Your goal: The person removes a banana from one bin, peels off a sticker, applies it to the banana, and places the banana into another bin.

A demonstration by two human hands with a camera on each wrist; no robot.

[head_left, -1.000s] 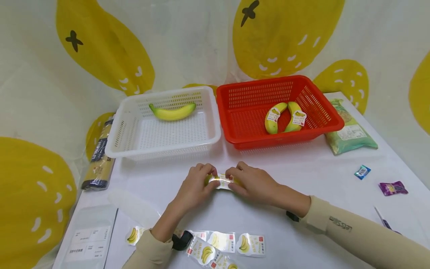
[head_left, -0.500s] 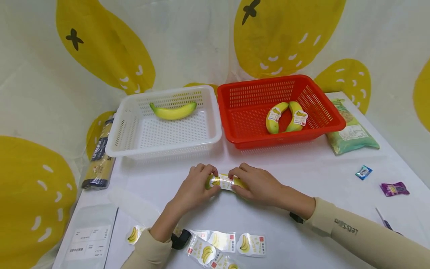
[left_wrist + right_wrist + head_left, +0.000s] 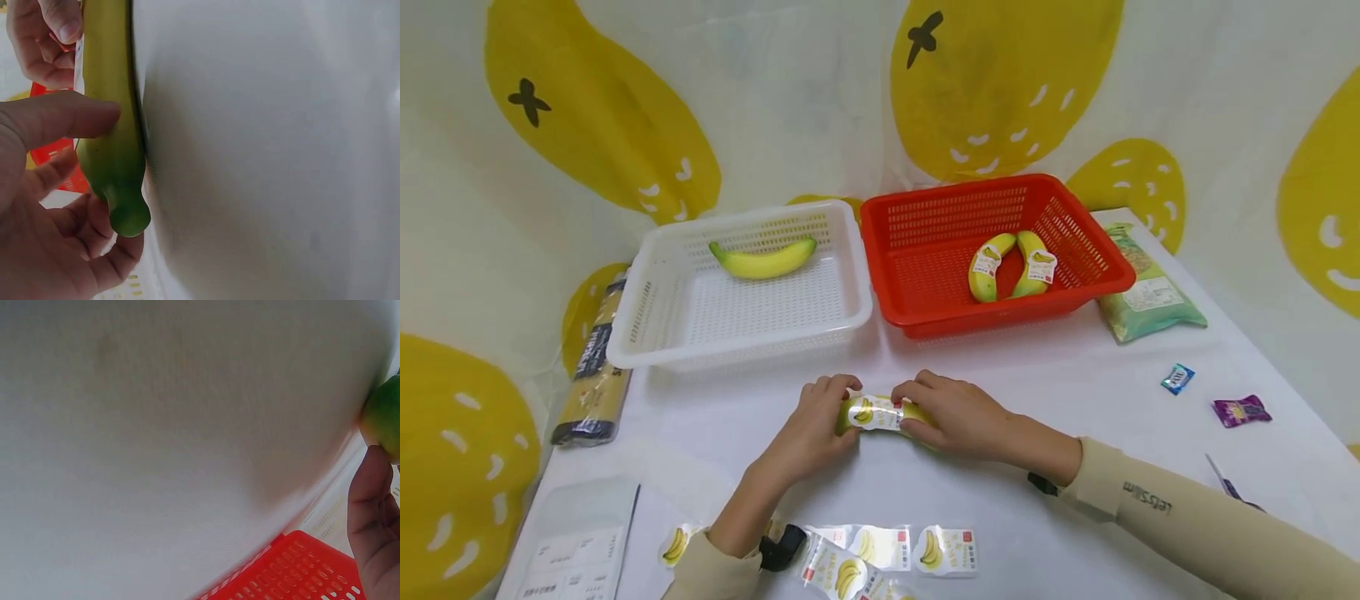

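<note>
A yellow banana (image 3: 112,69) with a green end lies on the white tabletop between my hands. Across its upper side runs a shiny white label (image 3: 876,413) printed with bananas. My left hand (image 3: 807,433) holds the green left end; in the left wrist view its thumb lies along the banana and other fingers curl behind the tip. My right hand (image 3: 961,418) grips the right end, with thumb in front and fingers over the top, beside the label's edge. The right wrist view shows only that end and the thumb.
A white basket (image 3: 625,342) holds one banana (image 3: 765,260). Beside it, a red basket (image 3: 925,320) has two labelled bananas (image 3: 982,287). Loose banana labels (image 3: 946,550) lie near the front. Spaghetti packs (image 3: 597,375), a green bag (image 3: 1150,296), small wrapped sweets (image 3: 1242,411) and scissors (image 3: 1231,487) lie around the sides.
My left fingers have slid left off the label toward the banana's end, exposing more of the label. My right hand keeps its hold. The head view has shifted slightly.
</note>
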